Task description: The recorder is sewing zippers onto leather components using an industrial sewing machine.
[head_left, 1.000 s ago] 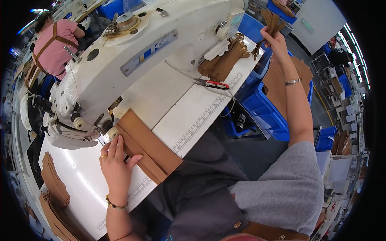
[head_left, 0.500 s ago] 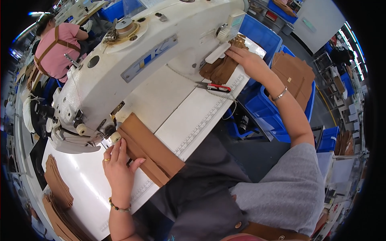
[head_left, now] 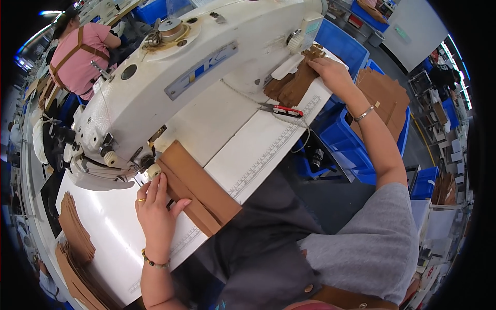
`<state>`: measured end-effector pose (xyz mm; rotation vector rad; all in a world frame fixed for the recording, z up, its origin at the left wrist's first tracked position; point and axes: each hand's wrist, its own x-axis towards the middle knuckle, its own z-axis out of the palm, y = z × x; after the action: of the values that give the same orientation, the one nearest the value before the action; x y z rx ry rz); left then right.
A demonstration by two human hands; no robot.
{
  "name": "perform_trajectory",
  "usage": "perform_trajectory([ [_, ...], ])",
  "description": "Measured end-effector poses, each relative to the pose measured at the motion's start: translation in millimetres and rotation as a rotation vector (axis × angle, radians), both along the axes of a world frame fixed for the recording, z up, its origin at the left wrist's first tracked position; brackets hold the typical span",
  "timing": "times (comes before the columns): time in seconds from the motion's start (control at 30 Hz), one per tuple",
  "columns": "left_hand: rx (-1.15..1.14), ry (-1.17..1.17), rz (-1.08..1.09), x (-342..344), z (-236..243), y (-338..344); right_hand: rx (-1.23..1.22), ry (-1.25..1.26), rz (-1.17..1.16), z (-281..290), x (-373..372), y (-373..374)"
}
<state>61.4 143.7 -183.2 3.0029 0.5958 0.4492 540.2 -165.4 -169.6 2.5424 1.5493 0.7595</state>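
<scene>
My left hand (head_left: 157, 209) lies with outstretched fingers on the left edge of a flat brown panel (head_left: 201, 191), close to the sewing machine's needle area. A narrower strip lies along the panel's left side. At the far end of the machine bed, my right hand (head_left: 333, 77) rests its extended fingers on a pile of small dark-brown pieces (head_left: 292, 88); its thumb is hidden. The white sewing machine (head_left: 206, 67) arches over the work surface. Thread snips with a red handle (head_left: 287, 111) lie beside the pile.
Stacked brown pieces (head_left: 77, 230) lie at the table's left. Beyond the right edge, a blue bin (head_left: 356, 147) holds larger brown panels (head_left: 382, 98). A ruler scale (head_left: 274, 150) runs along the table's near edge. A person in a pink shirt (head_left: 82, 57) sits at the far left.
My right hand has slid a little to the right over the dark-brown pile. My left hand stays on the panel; the whole view has shifted slightly.
</scene>
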Motion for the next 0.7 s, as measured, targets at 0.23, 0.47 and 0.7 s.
perform_trajectory([
  [0.23,-0.026,0.026,0.008,1.3,6.4,-2.8,0.172,0.075,0.081,5.2,8.9,-15.2],
  [0.47,0.005,-0.005,0.030,-1.7,2.7,-2.9,0.425,-0.076,0.412,46.4,-68.9,8.9],
  [0.7,0.024,-0.040,0.034,-5.6,-1.1,-0.1,0.184,0.247,1.042,47.3,-198.3,101.9],
])
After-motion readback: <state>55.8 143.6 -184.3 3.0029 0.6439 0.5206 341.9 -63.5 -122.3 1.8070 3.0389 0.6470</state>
